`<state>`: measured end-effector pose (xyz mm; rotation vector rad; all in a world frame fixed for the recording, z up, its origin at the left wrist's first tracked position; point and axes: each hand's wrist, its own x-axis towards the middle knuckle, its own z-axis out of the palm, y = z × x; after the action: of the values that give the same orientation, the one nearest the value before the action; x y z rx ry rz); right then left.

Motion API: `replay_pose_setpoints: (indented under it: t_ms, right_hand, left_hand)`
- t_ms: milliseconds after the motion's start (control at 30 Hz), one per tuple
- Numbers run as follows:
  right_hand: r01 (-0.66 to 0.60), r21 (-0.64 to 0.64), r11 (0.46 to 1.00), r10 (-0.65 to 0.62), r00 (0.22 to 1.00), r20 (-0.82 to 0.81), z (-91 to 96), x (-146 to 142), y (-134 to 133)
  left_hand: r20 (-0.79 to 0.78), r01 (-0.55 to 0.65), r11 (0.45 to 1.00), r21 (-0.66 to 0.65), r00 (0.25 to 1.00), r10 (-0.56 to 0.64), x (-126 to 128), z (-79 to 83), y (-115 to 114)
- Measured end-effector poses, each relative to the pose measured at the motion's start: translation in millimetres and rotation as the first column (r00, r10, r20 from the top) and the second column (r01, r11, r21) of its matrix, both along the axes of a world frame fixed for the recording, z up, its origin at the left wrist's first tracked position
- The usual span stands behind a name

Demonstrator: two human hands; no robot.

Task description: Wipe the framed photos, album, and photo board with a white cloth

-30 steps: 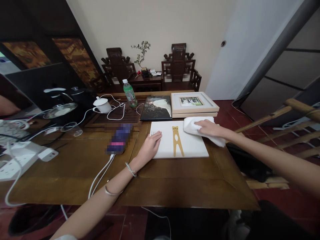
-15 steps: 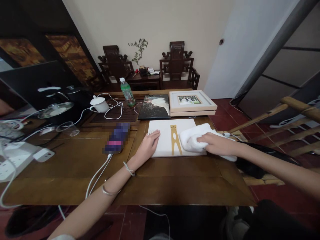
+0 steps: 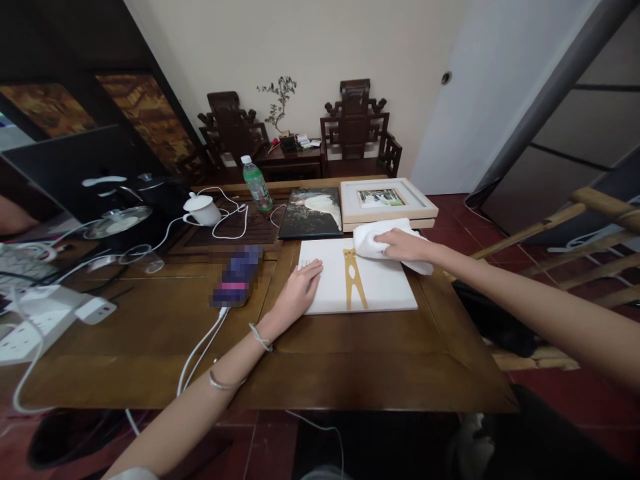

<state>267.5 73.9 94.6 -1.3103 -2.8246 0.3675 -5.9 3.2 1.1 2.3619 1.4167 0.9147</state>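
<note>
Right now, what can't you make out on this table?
All in the head view:
- The white panel's far right corner: hidden by the white cloth and right hand.
- The small print by the left hand: too small to read.
- The phone's screen: blurred by pixel blocks.
- The power strip's far end: cut off by the picture's left edge.

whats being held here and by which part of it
The right hand holds a white cloth, gripped from above near its middle. The left hand grips nothing; it rests on the left side of the white panel.
</note>
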Motion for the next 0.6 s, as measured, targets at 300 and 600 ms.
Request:
replay_pose_setpoints:
  t_ms: [300, 600]
  right_hand:
    - [-0.034, -0.011, 0.999, 0.034, 0.999, 0.025, -5.4, 12.2, -94.6]
    - [-0.016, -0.202, 0.979, 0.018, 1.000, 0.009, 9.8, 13.8, -138.5]
  left_hand:
    - [0.015, 0.013, 1.000, 0.022, 1.000, -0.014, 0.3, -0.5, 0.2]
    - [-0.001, 0.015, 1.000, 0.014, 1.000, -0.015, 0.3, -0.9, 0.7]
